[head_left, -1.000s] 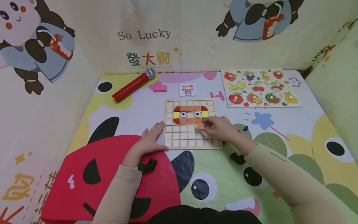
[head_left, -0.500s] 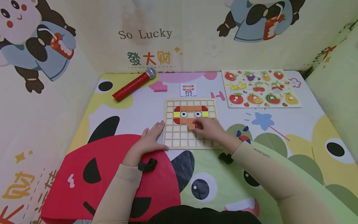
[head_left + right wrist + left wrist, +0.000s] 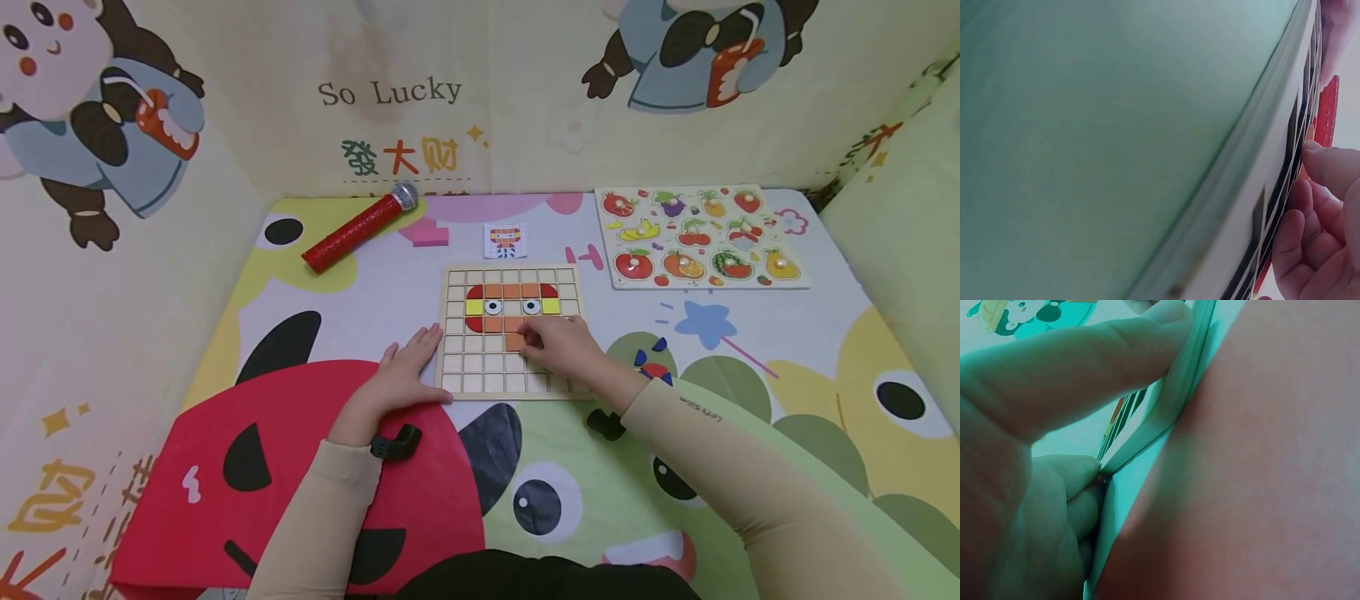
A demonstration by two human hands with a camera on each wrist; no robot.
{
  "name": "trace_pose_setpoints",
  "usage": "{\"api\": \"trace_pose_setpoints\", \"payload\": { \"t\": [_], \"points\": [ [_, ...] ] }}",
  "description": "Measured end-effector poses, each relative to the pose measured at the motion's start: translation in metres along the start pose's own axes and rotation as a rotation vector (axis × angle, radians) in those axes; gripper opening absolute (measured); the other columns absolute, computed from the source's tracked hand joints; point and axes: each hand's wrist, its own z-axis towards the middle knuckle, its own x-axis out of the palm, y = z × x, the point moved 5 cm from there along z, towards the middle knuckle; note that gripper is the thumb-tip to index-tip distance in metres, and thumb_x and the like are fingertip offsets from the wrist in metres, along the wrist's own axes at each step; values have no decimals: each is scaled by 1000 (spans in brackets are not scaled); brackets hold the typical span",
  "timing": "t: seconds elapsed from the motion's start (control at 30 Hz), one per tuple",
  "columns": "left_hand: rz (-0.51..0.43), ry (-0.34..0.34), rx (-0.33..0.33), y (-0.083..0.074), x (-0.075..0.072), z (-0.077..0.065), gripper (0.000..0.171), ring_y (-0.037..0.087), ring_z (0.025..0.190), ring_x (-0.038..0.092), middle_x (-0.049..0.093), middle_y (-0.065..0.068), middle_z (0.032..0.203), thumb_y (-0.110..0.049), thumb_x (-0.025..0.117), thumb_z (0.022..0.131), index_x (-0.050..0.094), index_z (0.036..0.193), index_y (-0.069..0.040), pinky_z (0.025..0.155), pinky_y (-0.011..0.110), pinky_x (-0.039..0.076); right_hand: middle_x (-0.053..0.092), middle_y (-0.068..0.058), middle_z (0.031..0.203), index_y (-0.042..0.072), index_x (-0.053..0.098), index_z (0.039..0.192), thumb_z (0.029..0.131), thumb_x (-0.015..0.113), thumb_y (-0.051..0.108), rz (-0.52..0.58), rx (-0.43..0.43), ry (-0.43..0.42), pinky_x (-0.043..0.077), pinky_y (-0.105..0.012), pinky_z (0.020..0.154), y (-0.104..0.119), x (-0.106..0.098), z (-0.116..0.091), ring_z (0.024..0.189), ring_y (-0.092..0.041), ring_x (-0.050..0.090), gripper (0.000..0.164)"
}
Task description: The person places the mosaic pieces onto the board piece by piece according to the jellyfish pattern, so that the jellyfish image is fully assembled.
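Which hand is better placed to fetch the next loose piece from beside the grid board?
Probably the right hand: the loose pieces lie nearby, right of the grid board, though it touches an orange tile. The left hand touches the grid board's left edge, farther away.

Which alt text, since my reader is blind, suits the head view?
A person's right hand holds an orange tile on a wooden grid board, below red, orange and yellow tiles and two eye tiles. The left hand touches the board's left edge. Farther back lie a red microphone, a pattern card and a fruit puzzle.
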Motion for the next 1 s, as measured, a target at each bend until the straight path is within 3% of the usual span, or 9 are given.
{"api": "trace_pose_setpoints", "payload": {
  "t": [0.63, 0.83, 1.0],
  "points": [
    [13, -14, 5, -1, 1, -2, 110, 23, 141, 9, 14, 0, 153, -36, 80, 61, 13, 147, -21, 109, 57, 5, 60, 7, 80, 19, 61, 103, 82, 66, 31, 7, 18, 9, 31, -44, 87, -3, 3, -1, 80, -12, 54, 24],
    [4, -16, 8, -2, 0, -2, 110, 24, 141, 10, 15, 1, 153, -36, 80, 61, 14, 147, -21, 109, 58, 6, 60, 5, 80, 18, 62, 109, 83, 65, 30, 58, 55, -20, 30, -42, 86, -8, -9, -8, 80, -14, 55, 29],
    [5, -19, 7, -2, 0, -2, 109, 24, 141, 10, 15, 1, 153, -37, 80, 62, 14, 147, -20, 109, 58, 5, 60, 0, 84, 13, 60, 112, 85, 64, 27, 108, 108, -52, 32, -40, 81, -27, -30, -23, 80, -18, 53, 31]
  ]
}}
